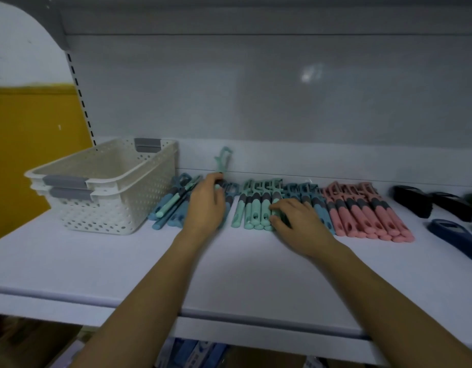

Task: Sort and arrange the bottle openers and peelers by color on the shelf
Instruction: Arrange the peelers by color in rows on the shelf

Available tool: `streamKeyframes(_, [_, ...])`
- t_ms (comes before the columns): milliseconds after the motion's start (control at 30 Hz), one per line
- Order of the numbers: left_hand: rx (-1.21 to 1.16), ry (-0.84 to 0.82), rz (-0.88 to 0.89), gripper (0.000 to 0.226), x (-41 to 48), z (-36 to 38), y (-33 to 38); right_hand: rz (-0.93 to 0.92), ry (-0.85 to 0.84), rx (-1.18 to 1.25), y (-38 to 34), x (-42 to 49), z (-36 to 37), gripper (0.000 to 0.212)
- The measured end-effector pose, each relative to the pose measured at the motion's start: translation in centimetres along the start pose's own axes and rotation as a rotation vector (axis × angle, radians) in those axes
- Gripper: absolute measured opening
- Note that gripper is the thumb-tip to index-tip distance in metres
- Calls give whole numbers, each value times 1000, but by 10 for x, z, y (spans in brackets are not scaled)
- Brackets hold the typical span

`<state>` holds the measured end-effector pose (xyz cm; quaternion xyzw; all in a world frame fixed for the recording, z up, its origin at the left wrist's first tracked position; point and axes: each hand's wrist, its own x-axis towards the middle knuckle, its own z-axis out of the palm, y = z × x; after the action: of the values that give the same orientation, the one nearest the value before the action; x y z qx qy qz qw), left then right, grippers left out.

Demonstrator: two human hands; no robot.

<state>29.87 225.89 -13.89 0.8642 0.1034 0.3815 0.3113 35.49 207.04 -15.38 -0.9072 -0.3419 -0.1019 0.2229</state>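
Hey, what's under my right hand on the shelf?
The right hand rests on the row of mint green peelers, covering several handles. Blue peelers emerge beside it; which ones lie beneath the palm is hidden.

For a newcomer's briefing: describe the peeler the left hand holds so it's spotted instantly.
Find the stacked white baskets at the left end of the shelf. Just right of them, past a loose heap of blue peelers, the left hand holds a mint-green peeler. It alone stands upright against the back panel; all others lie flat.
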Motion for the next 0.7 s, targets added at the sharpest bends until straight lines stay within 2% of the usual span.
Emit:
streamKeyframes(133, [-253, -304, -36, 37, 3, 25, 23, 25, 44, 17, 1, 2, -3, 34])
streamKeyframes(167, [-224, -394, -41, 40, 5, 33, 24, 23, 48, 15, 2, 2, -3, 34])
streamKeyframes(267, [96, -610, -6, 51, 7, 48, 15, 12, 40, 10, 3, 2, -1, 33])
streamKeyframes(367, [200, -633, -31, 49, 2, 44, 11, -11, 42, 3, 3, 2, 0, 37])
streamKeyframes(500, [244, -660, -23, 50, -2, 38, 18, -83, 12, 28, -2, 1, 0, 56])
streamKeyframes(600, [145, -640, -78, 51, 0, 41, 18, -115, 0, 14, 0, 1, 3, 71])
streamKeyframes(700, [-69, -476, -80, 51, 4, 40, 14, -102, -4, -13, 1, 0, 2, 69])
